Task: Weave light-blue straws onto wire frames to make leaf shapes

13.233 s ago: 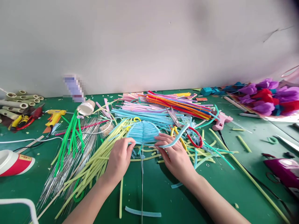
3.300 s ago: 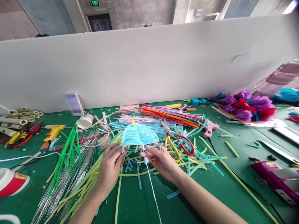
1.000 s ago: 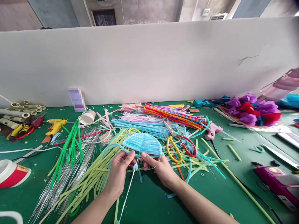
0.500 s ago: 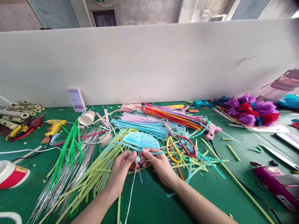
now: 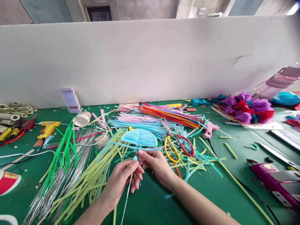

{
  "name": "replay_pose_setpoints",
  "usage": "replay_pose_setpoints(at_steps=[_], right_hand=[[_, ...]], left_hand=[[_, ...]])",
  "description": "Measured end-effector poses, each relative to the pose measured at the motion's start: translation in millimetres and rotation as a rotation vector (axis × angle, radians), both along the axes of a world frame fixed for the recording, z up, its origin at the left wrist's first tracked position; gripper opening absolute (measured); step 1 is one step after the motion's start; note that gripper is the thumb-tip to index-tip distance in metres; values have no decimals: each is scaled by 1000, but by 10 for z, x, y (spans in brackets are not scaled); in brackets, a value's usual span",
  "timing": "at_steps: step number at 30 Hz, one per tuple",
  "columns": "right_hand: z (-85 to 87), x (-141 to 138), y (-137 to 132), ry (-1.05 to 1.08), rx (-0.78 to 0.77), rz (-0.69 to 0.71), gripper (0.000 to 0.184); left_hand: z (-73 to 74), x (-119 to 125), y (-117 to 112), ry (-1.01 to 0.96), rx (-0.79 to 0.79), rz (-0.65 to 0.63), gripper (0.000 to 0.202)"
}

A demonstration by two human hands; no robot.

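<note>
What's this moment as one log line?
left hand: holding white stem | right hand: just below blue fan | scissors: lying beyond right hand

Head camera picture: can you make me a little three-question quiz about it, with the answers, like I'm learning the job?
1. What two colours are the handles of the scissors near the middle?
2. True or false: the yellow glue gun is farther left than the pink glue gun.
3. What is the left hand holding? A: a bottle. B: a thin pale stem. C: a paper cup.

Key: 1. Red and yellow. 2. True. 3. B.
</note>
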State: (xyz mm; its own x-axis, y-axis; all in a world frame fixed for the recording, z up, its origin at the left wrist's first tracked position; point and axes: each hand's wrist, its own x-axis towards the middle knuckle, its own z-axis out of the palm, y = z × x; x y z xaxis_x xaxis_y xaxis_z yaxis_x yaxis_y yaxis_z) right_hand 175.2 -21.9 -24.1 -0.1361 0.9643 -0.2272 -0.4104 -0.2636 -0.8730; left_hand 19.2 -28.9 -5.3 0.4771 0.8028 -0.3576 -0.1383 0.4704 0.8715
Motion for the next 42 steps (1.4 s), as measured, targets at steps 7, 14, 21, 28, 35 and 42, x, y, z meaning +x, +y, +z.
replay_pose_setpoints(at_steps=[7, 14, 21, 28, 35, 42], right_hand=[[-19, 10, 11, 180, -60, 7, 31], [46, -22, -45, 306, -105, 32, 24], [79, -17, -55, 314, -84, 23, 22], [113, -11, -55, 316, -85, -4, 23], [153, 33, -47, 312, -65, 7, 22], [138, 52, -57, 187, 30, 89, 25]], left_hand=[[-41, 20, -55, 48, 124, -105, 39], [-30, -1, -103, 99, 207, -186, 38], [-48, 8, -101, 105, 207, -209, 38], [-30, 26, -112, 103, 191, -232, 41], [-10, 42, -116, 151, 196, -251, 41], [-10, -8, -66, 86, 268, -68, 37]])
